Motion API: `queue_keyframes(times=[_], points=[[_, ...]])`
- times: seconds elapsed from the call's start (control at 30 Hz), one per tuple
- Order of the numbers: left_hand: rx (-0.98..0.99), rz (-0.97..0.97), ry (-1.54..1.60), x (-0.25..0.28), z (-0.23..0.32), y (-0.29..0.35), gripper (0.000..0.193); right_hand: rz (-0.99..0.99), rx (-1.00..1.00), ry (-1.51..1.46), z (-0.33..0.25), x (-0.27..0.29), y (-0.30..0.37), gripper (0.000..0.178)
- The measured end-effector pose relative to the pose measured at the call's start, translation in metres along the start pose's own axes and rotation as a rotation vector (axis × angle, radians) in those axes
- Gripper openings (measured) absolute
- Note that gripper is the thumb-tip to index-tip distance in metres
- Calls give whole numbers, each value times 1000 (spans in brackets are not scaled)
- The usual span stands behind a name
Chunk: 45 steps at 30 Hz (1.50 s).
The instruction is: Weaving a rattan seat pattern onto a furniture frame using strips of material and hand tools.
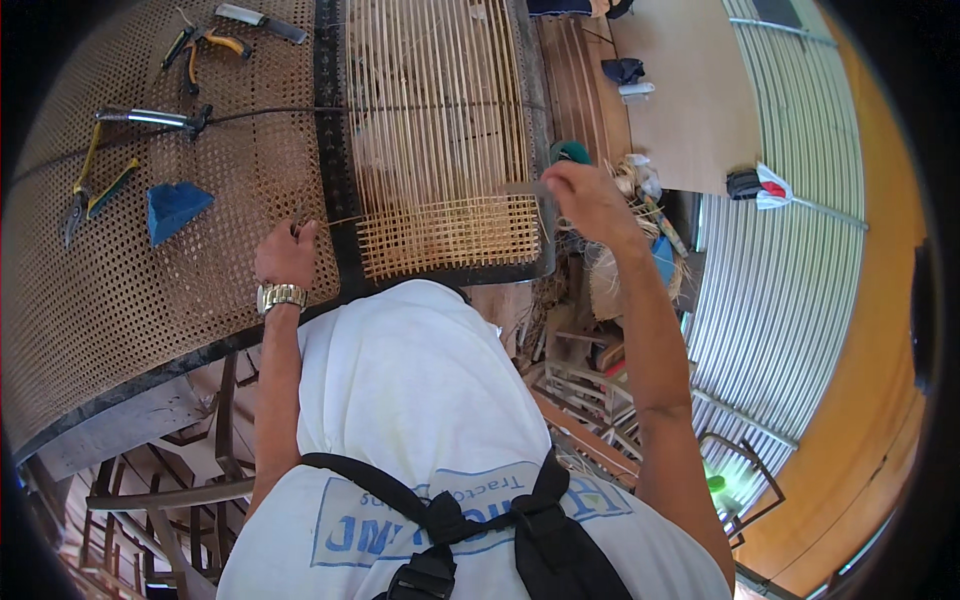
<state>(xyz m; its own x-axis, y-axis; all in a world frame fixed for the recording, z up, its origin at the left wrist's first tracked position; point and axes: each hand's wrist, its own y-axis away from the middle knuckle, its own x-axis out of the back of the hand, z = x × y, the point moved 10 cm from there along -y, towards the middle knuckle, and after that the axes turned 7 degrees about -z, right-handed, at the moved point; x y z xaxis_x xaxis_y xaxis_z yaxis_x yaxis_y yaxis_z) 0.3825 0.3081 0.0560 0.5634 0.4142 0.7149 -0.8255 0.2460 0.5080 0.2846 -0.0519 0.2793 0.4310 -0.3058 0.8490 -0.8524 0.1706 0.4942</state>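
A panel of pale cane strands (430, 110) stretches lengthwise inside a dark frame (333, 150). Its near end is woven crosswise into a tight grid (450, 238). Past the panel's right edge, my right hand (592, 203) pinches a thin, flat, greyish strip (522, 187) that reaches left over the strands, just above the woven rows. My left hand (286, 255), wearing a metal watch, rests left of the dark frame bar on finished cane mesh (240, 180). Its fingers are closed around something small and dark. A loose strand end sticks out beside them.
On the mesh at left lie a hammer (150, 118), yellow-handled cutters (85, 195), orange-handled pliers (200, 45), a flat blade tool (260, 22) and a blue scrap (178, 210). Cane bundles (625, 180) hang right of the frame. Wooden furniture frames (170, 500) stand below left.
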Motion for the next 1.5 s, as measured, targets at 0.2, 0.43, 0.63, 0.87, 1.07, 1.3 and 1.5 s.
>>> queue_keyframes(times=[0.2,0.43,0.63,0.87,1.07,1.3,1.5], points=[[3,-9,11,-3,1,-1,39,42,7,-44,6,-7,-1,21],[37,-74,5,-5,1,-2,41,51,78,-93,-12,-22,-6,22],[39,-72,15,-5,-1,-1,41,-48,-117,-202,-6,-32,-8,22],[2,-11,54,-4,-3,-2,42,97,-175,-295,6,-32,-12,22],[22,-59,67,-1,0,1,37,165,-172,-372,-3,-35,-19,23],[-26,-4,127,-2,3,1,40,101,-161,-362,-8,-50,-26,23],[-14,22,111,-1,-1,0,38,152,-148,-424,-8,-52,-35,24]])
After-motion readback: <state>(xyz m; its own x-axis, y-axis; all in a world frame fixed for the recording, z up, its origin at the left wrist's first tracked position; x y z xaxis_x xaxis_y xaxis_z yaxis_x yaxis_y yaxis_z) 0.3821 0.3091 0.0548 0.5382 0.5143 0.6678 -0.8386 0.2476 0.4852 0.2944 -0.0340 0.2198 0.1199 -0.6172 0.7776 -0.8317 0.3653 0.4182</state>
